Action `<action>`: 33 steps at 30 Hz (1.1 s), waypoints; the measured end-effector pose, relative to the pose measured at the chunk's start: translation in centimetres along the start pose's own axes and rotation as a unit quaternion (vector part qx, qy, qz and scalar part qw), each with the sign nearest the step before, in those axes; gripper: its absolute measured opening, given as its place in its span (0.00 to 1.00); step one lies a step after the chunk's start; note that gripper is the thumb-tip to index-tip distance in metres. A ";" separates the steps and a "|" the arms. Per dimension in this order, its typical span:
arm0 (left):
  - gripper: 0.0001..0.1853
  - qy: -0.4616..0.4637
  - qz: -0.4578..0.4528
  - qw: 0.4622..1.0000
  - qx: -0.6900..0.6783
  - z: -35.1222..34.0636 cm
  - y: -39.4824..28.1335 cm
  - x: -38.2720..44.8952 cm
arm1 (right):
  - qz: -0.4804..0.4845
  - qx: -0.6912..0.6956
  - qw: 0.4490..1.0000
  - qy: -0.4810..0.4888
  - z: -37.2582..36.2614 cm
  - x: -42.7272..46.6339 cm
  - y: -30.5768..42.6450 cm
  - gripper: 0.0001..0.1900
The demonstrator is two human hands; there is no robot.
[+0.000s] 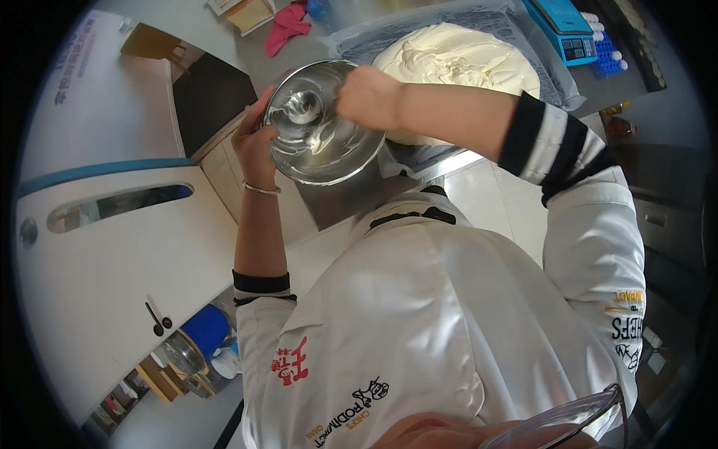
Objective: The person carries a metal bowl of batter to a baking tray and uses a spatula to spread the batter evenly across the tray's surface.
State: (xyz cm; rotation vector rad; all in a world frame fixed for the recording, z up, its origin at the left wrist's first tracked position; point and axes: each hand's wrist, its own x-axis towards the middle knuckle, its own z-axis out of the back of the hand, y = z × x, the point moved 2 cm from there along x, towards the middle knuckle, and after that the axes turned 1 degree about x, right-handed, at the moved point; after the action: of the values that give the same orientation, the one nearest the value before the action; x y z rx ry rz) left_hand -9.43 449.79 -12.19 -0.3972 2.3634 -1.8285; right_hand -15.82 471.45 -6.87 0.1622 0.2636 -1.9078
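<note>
My left hand (254, 130) grips the rim of a steel mixing bowl (350, 151) on its left side, thumb over the edge. The bowl is tilted so that its inside faces me, and pale, creamy streaks cling to its wall and raised centre. My right hand (367, 98) is curled at the bowl's right side, with its fingers over the inside. Whatever it may hold is hidden behind the fingers. Just beyond my right forearm, a large, soft, cream-coloured mass (454, 56) lies on a tray lined with clear plastic sheeting (507, 33).
At the far right of the steel counter stand a blue digital scale (564, 28) and a blue rack (608, 59) of white-capped tubes. A pink cloth (286, 28) lies at the back left. To my left is a white door (123, 258) with a handle.
</note>
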 end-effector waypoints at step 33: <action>0.20 -0.306 0.017 0.946 -0.102 5.4 4.0 11.3 | -0.505 0.649 0.481 -0.304 -20.4 -29.5 -4.2 0.18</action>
State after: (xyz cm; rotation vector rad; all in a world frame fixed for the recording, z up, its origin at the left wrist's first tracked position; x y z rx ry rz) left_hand -19.41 442.50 -16.72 -0.8058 2.0872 -1.2018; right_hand -9.91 504.94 -19.03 0.3412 -2.1231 -2.6819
